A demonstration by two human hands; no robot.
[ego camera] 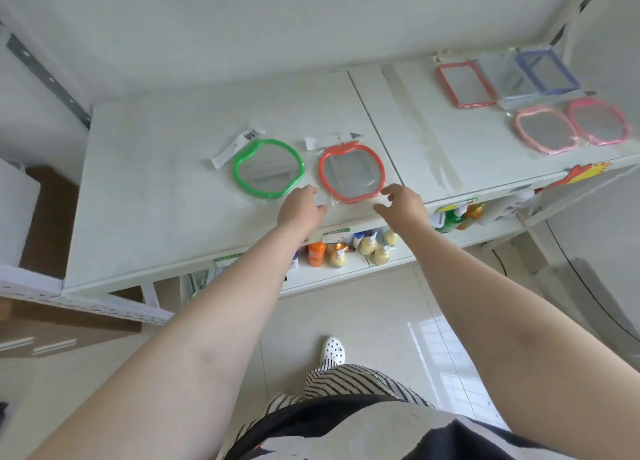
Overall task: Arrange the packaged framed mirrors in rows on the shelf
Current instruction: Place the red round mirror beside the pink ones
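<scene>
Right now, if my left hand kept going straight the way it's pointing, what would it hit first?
Most likely the green apple-shaped mirror: your left hand points up the shelf at its near edge. The orange-red mirror lies just to its right, so a slight drift would meet that instead.

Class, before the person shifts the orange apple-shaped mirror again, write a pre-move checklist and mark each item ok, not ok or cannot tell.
1. Left hand free, holding nothing: ok.
2. Right hand free, fingers loosely curled above the wrapper edge: ok.
3. Orange apple-shaped mirror lies flat on the shelf: ok.
4. Level with the green apple-shaped mirror beside it: ok.
5. Both joined to the row of pink apple-shaped mirrors at far right: not ok, a wide gap.
6. Wrapper intact: cannot tell.
</scene>
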